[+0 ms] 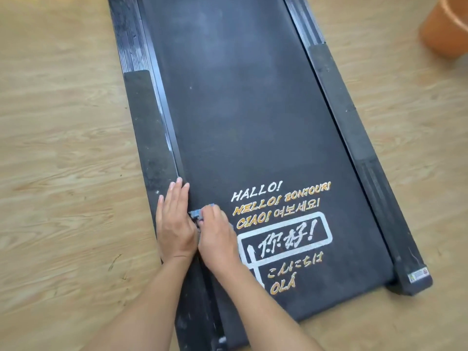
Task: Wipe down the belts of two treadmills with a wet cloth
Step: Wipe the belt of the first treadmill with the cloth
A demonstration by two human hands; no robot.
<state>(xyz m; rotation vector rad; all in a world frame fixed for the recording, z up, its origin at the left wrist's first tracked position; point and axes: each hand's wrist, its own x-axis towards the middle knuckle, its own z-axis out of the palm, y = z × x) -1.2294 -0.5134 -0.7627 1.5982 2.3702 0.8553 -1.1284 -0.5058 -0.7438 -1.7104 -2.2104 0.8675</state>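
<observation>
A black treadmill lies flat on the floor, its dark belt (253, 117) printed near the close end with white and orange greetings (281, 201). My left hand (174, 221) rests flat, fingers straight, on the left side rail (149, 127) at the belt's edge. My right hand (217, 234) sits right beside it on the belt's left edge, fingers curled over a small blue-grey cloth (198, 214). Only a crumpled bit of the cloth shows between the two hands.
Light wood-pattern floor (63, 160) surrounds the treadmill. An orange bucket (448, 26) stands at the top right, partly out of frame. The right side rail (354, 127) ends in a cap with a small label (419, 274).
</observation>
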